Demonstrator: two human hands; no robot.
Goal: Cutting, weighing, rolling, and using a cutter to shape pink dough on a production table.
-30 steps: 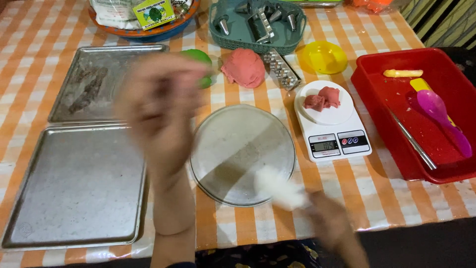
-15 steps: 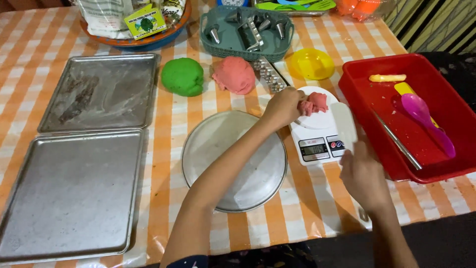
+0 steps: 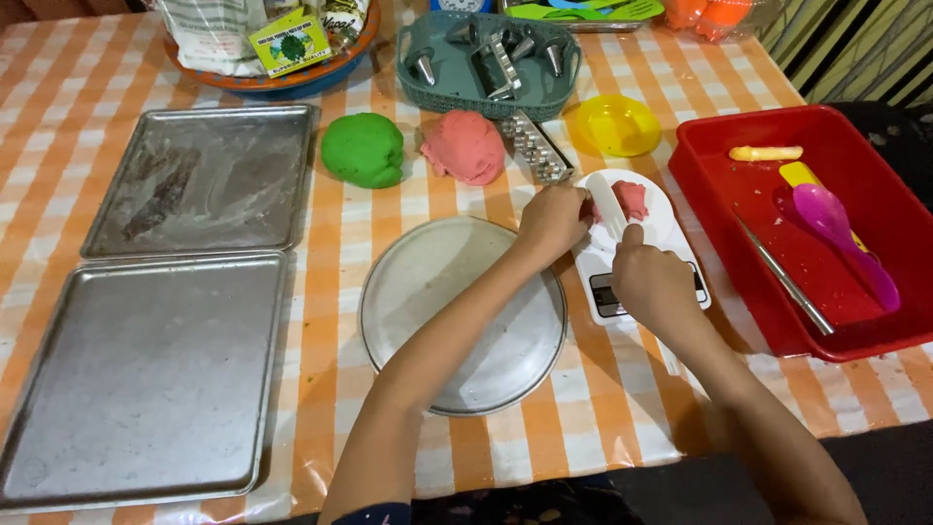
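Note:
A white kitchen scale (image 3: 680,255) stands right of a round metal plate (image 3: 457,311). A small piece of pink dough (image 3: 632,197) lies on the scale's top. My left hand (image 3: 552,222) reaches across the round plate and touches the dough at its left side. My right hand (image 3: 653,280) grips a white plastic knife (image 3: 607,204), whose blade rests against the dough piece. A big pink dough ball (image 3: 464,146) and a green dough ball (image 3: 363,150) sit beyond the plate.
Two metal baking trays (image 3: 146,369) lie at the left. A red tub (image 3: 768,243) with a purple spoon, a yellow tool and a metal rod stands at the right. A teal basket of metal moulds (image 3: 486,63), a yellow lid (image 3: 615,124) and a metal grater piece are at the back.
Both hands have come onto the scale. My left hand went from mid-air over the plate to the dough piece, and my right hand brought the white knife up from the table's front edge.

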